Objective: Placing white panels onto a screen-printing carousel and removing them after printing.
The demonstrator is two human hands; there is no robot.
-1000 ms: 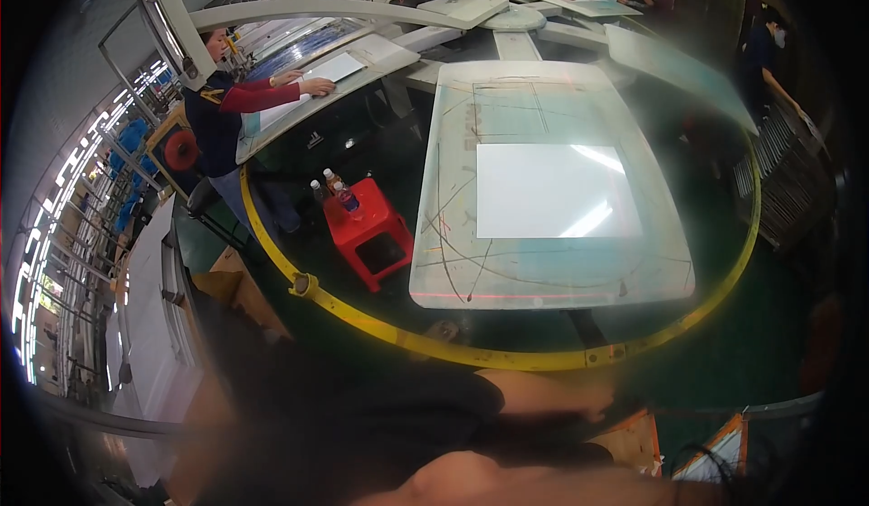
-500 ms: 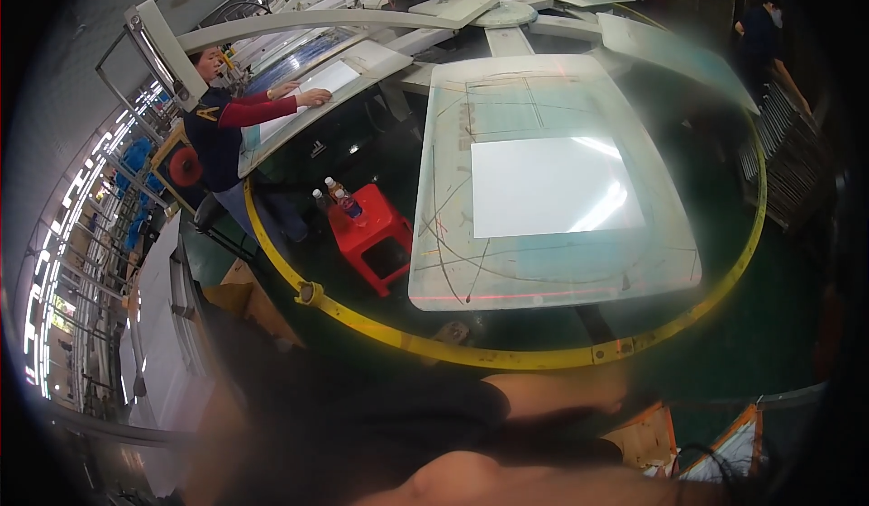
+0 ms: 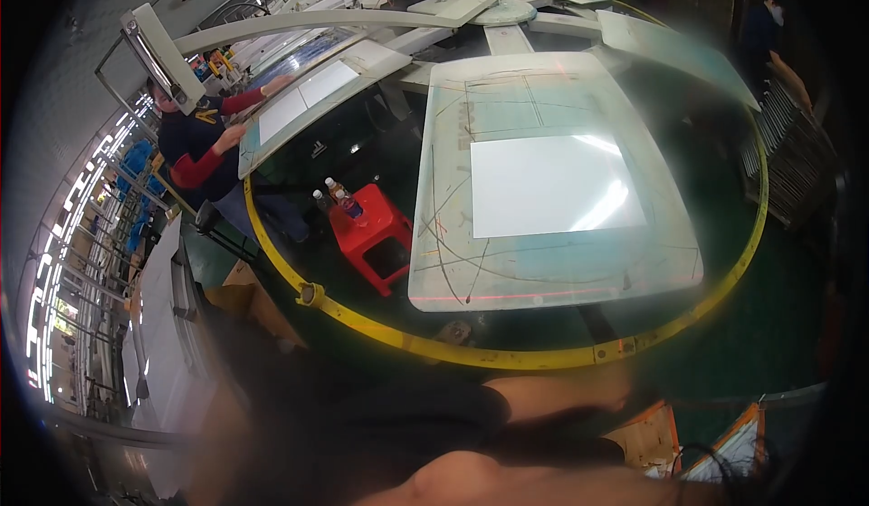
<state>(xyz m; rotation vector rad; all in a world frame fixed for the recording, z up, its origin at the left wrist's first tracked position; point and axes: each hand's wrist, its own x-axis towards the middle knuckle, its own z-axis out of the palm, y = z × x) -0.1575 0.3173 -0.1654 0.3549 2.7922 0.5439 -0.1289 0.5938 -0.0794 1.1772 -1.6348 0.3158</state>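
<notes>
A pale printing pallet (image 3: 453, 262) with scribbled lines lies ahead of me, and a white sheet (image 3: 552, 185) sits flat on its middle. A yellow ring rail (image 3: 507, 357) curves around its near end. A blurred bare forearm with a dark sleeve crosses the lower view, ending at what looks like my left hand (image 3: 611, 388), below the rail and apart from the pallet. Its fingers are too blurred to read. Another blurred forearm (image 3: 471, 483) lies along the bottom edge; its hand does not show.
A red stool (image 3: 380, 239) carrying bottles (image 3: 337, 200) stands left of the pallet. A co-worker in a dark top with red sleeves (image 3: 195, 148) leans on the neighbouring pallet (image 3: 308, 99). More pallets fan out behind. Racks (image 3: 797, 153) stand at right, cardboard boxes (image 3: 647, 438) near my feet.
The view has shifted slightly, so the co-worker appears a little lower at left. The sheet, the pallet and my blurred forearms stay about where they were.
</notes>
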